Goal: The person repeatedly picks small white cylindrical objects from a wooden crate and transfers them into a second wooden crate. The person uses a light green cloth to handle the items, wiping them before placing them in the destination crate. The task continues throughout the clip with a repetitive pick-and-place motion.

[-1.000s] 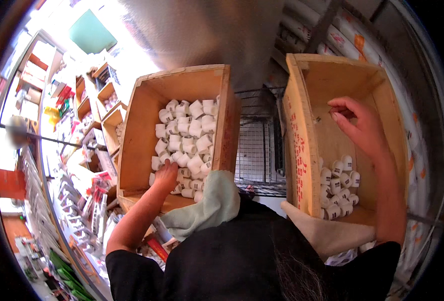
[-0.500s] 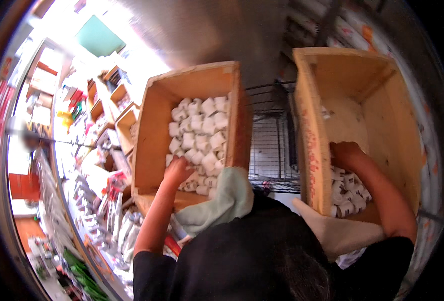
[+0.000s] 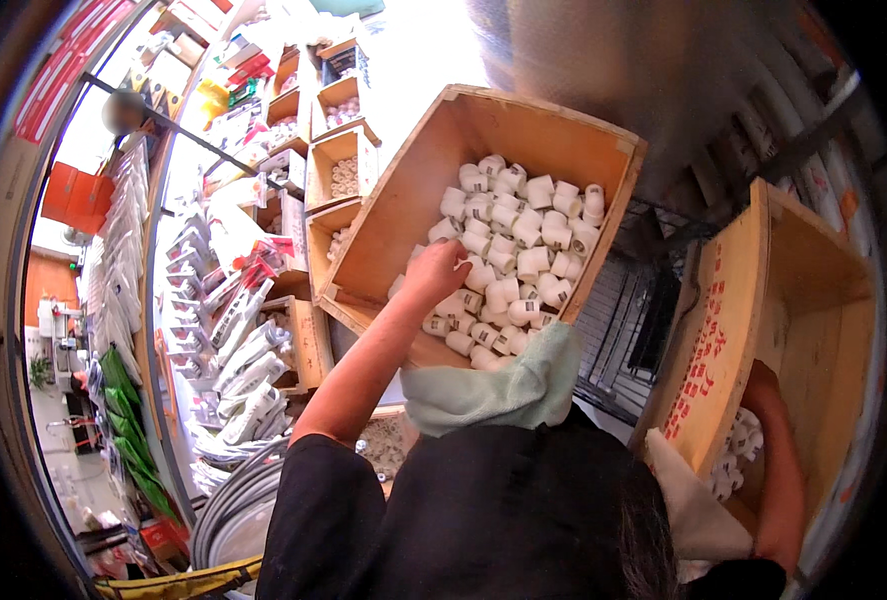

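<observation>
A wooden box in the middle holds many white elbow pipe fittings, several with small dark labels. My left hand is in it above the fittings, fingers curled inward; whether a fitting is in them is hidden. At the right stands a second wooden box with red markings on its side and more white fittings near its close end. My right hand reaches inside, its fingers hidden behind the box wall. A pale green cloth drapes over the middle box's near edge, and a beige cloth over the right box's.
Black wire racking shows between the boxes. Left of them are small wooden bins of parts, bagged white goods and coiled grey hose. An orange box and green packages stand farther left.
The view has turned, so both boxes appear farther right and tilted. My left hand remains over the fittings; my right hand's fingers have gone out of sight behind the right box's wall.
</observation>
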Demonstrator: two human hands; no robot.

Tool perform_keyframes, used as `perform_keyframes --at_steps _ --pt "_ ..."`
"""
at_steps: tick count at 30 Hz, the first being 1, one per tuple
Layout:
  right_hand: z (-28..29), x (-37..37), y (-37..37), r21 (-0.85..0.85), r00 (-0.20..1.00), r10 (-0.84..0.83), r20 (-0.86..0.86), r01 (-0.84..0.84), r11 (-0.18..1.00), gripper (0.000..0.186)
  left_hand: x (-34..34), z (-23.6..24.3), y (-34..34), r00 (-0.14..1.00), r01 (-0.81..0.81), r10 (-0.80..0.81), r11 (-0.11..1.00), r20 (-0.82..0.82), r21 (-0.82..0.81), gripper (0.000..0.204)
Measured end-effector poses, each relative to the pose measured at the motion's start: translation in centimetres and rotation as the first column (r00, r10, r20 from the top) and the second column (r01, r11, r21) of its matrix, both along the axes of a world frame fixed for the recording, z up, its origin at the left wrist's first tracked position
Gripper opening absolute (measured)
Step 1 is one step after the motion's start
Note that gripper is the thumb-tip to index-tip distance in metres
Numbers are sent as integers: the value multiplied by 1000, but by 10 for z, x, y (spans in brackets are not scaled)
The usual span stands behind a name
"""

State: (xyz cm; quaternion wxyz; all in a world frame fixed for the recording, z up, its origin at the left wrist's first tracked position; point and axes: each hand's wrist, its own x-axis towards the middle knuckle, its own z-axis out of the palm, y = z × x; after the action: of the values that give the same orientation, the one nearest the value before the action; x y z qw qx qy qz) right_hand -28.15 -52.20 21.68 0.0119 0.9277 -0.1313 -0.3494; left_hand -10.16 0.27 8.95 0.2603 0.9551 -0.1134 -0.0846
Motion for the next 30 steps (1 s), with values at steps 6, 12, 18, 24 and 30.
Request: perform_keyframes --at_steps 6,12,18,24,30 --pt "63 19 -28 359 901 -321 293 207 910 54 -1 15 -8 995 30 -6 971 104 -239 18" --pt "129 14 -14 407 604 -292 742 -60 911 66 -6 50 -17 992 82 -38 922 124 -377 19" --pt "183 -4 73 -54 419 238 876 -405 913 62 -34 137 -54 949 314 -228 750 218 -582 28" --pt "180 -17 151 71 399 373 837 -757 650 56 -95 219 -102 809 429 -576 444 116 -787 73" --pt "154 -21 174 302 506 295 810 -792 530 53 -124 207 -126 692 612 -640 275 334 -741 63"
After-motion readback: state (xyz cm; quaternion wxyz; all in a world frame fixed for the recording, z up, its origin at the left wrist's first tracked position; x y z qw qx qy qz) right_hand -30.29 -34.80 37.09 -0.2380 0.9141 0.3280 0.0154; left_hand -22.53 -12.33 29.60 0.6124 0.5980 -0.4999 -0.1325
